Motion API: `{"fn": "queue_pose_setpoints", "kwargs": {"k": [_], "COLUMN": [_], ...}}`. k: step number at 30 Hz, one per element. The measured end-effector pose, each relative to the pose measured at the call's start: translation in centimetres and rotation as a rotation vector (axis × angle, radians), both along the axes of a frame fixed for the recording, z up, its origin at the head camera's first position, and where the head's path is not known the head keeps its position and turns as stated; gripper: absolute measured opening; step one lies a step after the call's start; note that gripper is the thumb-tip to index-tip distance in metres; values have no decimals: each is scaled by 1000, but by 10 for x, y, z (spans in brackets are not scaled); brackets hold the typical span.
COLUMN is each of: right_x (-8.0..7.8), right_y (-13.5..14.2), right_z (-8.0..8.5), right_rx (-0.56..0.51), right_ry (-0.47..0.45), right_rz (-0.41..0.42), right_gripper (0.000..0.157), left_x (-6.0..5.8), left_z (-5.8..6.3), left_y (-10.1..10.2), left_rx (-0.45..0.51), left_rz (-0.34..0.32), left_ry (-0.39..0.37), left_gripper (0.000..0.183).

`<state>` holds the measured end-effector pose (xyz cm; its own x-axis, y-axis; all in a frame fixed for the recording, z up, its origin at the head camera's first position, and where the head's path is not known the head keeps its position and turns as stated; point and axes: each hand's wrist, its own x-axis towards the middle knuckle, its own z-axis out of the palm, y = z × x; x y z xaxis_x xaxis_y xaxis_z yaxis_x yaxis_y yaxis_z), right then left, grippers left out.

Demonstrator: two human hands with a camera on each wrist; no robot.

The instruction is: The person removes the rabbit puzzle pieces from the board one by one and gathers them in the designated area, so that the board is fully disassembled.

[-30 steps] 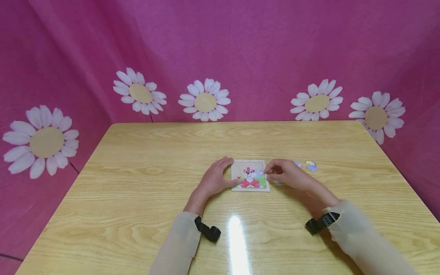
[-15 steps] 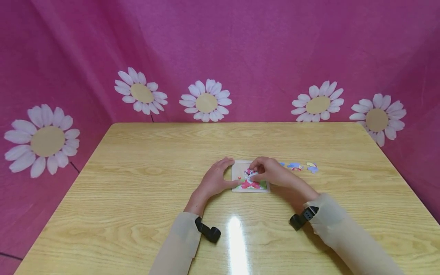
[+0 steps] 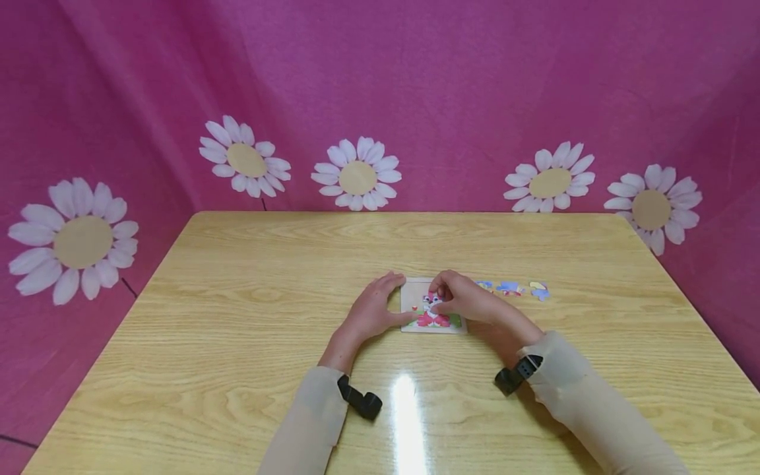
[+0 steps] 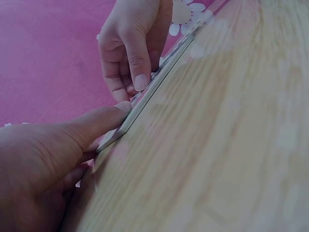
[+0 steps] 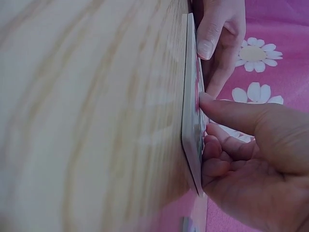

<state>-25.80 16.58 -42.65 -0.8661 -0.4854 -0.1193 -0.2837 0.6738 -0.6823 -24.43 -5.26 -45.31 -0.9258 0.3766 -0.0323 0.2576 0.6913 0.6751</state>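
A square puzzle board [image 3: 408, 295] with a pale frame and a pink-and-white cartoon animal lies on the table. My left hand [image 3: 373, 306] holds its left side, the index finger at the upper left corner and the thumb over the lower left. My right hand [image 3: 469, 298] reaches over the right half. Its thumb and bent fingers pinch at a puzzle piece on the animal's face, mostly hidden beneath them. In the right wrist view, the right thumb [image 5: 231, 114] is on the board's face. The left wrist view shows the board's edge [image 4: 149, 94] between both hands.
Loose puzzle pieces, mostly blue, lie right of the board: one [image 3: 483, 285] close to the right hand, one [image 3: 509, 287] in the middle and one [image 3: 539, 290] farther out. A wooden table [image 3: 285, 264] extends around them, with a pink flowered cloth [image 3: 445, 86] behind.
My right hand has moved left from the board's right edge onto the animal's face, uncovering loose pieces, and then barely shifted. The left hand has stayed in place.
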Motion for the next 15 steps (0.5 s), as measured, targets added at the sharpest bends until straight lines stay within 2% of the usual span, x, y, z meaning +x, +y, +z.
{"fn": "queue_pose_setpoints", "kwargs": {"k": [7,15], "right_x": [4,10], "right_y": [0,-3], "right_z": [-1,0], "right_rx": [-38,-19], "right_ry": [31,100], "right_rz": [-6,-26], "right_gripper": [24,26], "left_x": [0,1], "left_z": [0,1], "left_y": [0,-1], "left_rx": [0,-5], "left_rz": [-1,-11], "left_ry": [3,11], "left_gripper": [79,78]}}
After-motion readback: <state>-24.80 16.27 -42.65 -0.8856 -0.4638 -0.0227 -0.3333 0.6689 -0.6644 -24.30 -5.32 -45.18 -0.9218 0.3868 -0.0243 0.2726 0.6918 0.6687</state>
